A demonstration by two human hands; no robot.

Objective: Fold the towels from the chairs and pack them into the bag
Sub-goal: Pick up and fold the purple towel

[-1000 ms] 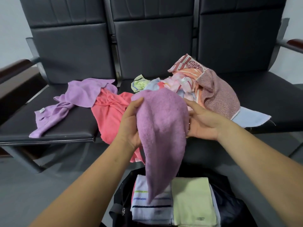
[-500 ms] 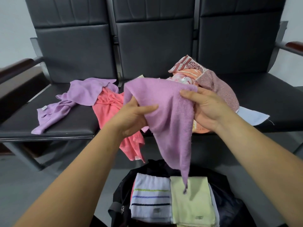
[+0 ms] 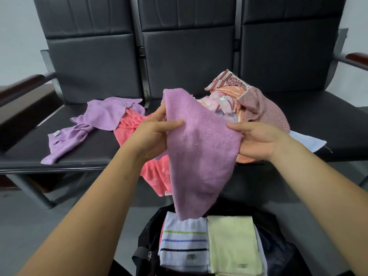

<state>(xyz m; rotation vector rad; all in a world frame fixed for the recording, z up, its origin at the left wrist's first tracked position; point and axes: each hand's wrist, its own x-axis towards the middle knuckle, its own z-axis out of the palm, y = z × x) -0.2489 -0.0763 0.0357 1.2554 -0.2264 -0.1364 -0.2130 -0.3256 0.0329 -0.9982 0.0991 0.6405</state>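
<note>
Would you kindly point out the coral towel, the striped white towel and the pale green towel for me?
coral towel (image 3: 129, 130), head view, on its crumpled upper part.
striped white towel (image 3: 184, 245), head view, between its lower stripes.
pale green towel (image 3: 232, 242), head view, middle of its folded top face.

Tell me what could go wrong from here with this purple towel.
The purple towel hangs bunched between the left hand and right hand, so the fold may come out crooked. Its lower tip dangles over the striped towel in the bag and might ruffle it. The coral towel droops over the seat edge and may slide off.
</note>
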